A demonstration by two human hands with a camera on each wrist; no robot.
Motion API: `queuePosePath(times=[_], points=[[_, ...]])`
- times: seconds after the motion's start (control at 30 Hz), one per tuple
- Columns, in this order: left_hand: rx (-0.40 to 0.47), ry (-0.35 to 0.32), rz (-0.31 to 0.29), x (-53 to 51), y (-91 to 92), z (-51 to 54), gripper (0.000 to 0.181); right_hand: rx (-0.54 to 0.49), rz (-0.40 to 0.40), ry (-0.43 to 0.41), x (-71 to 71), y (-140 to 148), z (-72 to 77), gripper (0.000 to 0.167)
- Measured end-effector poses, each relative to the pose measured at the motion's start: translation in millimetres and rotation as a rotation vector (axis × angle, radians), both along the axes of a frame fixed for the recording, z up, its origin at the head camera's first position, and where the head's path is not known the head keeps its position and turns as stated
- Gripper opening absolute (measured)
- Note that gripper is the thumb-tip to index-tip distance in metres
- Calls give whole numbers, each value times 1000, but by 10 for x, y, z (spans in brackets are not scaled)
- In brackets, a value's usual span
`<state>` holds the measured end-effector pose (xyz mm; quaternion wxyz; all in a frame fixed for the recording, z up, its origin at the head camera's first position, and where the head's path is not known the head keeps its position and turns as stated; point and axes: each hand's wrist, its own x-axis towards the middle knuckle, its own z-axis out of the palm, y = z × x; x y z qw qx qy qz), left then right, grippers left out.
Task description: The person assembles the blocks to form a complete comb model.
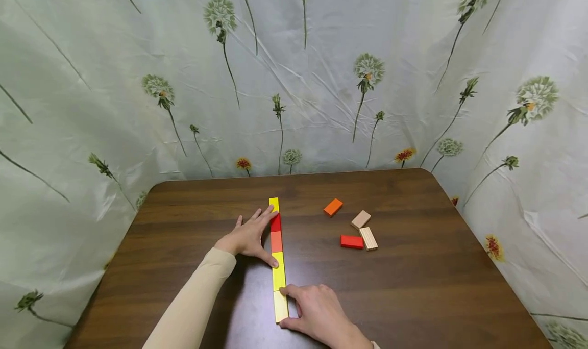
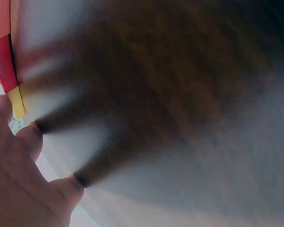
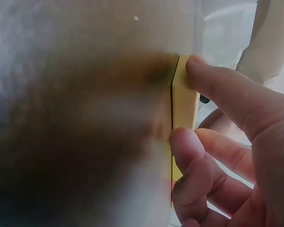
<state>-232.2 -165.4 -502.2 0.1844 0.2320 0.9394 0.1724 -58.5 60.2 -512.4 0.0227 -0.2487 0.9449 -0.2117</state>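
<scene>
A straight row of flat wooden blocks runs away from me on the table. At its far end lies a yellow block point(image 1: 274, 202), followed by a red block point(image 1: 275, 223), a salmon block point(image 1: 276, 242), a second yellow block point(image 1: 278, 276) and, nearest me, a cream block point(image 1: 280, 308). My left hand point(image 1: 248, 237) is spread over the row, its index finger and thumb touching the blocks from the left. With thumb and index finger, my right hand point(image 1: 319, 308) pinches the cream block point(image 3: 184, 106) by its ends; its other fingers are curled.
Right of the row, loose on the brown table point(image 1: 413, 288), lie an orange block point(image 1: 333, 207), a red block point(image 1: 351, 242) and two plain wood blocks, one tilted point(image 1: 361, 219). A flowered curtain point(image 1: 317, 83) hangs behind the table's far edge.
</scene>
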Motion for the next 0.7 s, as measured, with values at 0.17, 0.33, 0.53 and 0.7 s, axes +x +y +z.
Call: queuePosePath(times=[0.17,0.33,0.53,0.7], points=[[18,-9,3,9,-45,-20,141,4,6,51,-6,-25,-4,56],[13,-10,7,-8,-42,-12,141,1,0,72,-23,-33,1,56],[19,-6,4,-4,-32,0,142,0,1,76,-31,-31,-5,55],[27,2,-4,7,-27,0,142,5,20,60,-38,-18,3,52]])
